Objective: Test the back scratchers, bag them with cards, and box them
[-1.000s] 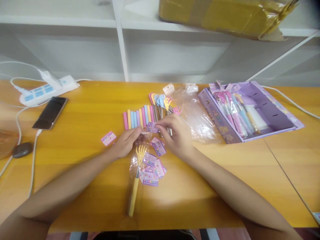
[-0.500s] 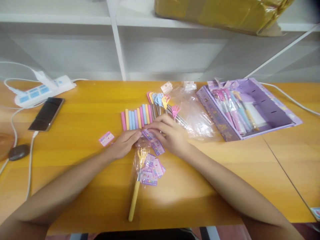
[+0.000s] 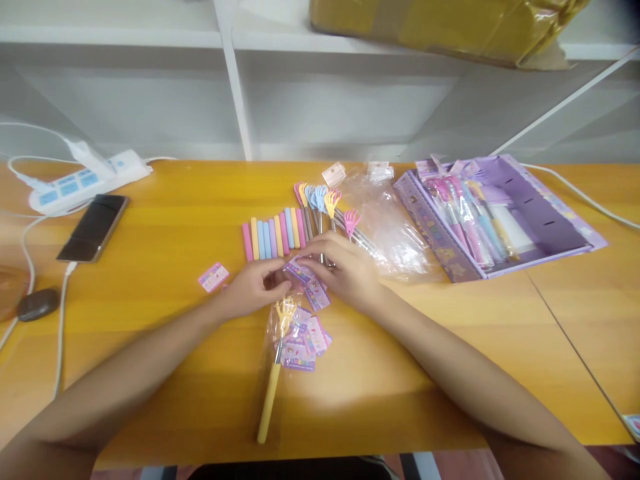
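Observation:
My right hand [image 3: 345, 268] pinches a small purple printed card [image 3: 299, 270] between thumb and fingers. My left hand [image 3: 254, 288] is at the card's left side, its thumb spread apart from its fingers; the fingertips are close to the card, and I cannot tell whether they touch it. Just below lies a yellow back scratcher [image 3: 270, 400] in a clear plastic bag [image 3: 273, 333], its claw end toward my hands. Several loose cards [image 3: 300, 357] lie beside the claw, and another card [image 3: 317, 293] is under my right hand. The bag's upper end is partly hidden by my hands.
Behind my hands lie a row of pastel handles [image 3: 273, 238] and several metal-stemmed scratchers [image 3: 320, 200]. Clear bags [image 3: 395, 233] and a purple display box [image 3: 565, 227] are to the right. Left are a single card [image 3: 213, 277], phone [image 3: 94, 228], power strip [image 3: 90, 181] and mouse [image 3: 38, 305].
My left thumb has moved down, away from the card and from the left fingers. My right hand keeps its pinch on the card. The bagged back scratcher lies in the same place.

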Demonstrator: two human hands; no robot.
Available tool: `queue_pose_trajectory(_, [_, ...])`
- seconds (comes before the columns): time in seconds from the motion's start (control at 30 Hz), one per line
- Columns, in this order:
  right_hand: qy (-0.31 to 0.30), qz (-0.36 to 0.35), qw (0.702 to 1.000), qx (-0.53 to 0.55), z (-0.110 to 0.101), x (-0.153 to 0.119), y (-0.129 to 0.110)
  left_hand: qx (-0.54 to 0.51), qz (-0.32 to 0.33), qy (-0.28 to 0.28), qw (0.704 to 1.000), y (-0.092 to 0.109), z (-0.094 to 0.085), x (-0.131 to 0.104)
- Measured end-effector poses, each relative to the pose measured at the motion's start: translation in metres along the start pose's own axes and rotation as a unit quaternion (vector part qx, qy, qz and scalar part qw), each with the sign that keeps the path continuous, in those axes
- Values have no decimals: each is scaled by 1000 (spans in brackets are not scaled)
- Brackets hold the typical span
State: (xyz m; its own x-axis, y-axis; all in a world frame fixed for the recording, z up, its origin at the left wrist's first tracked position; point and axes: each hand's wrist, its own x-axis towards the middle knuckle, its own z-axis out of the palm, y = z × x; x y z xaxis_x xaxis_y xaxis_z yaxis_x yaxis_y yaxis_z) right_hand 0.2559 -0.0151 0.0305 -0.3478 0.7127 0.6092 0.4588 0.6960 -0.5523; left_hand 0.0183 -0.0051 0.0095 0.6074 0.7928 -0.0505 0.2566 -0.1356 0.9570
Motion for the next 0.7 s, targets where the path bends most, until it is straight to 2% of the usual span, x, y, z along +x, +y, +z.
queue_pose_trajectory(0.5, [-2,-60,998,17,-7,4,4,-6,-22,0,1000,2,-1,2])
queue_pose_trajectory(0.7, [-33,-69,997,24,-11,4,4,-9,-18,4,1000,-1,-1,2])
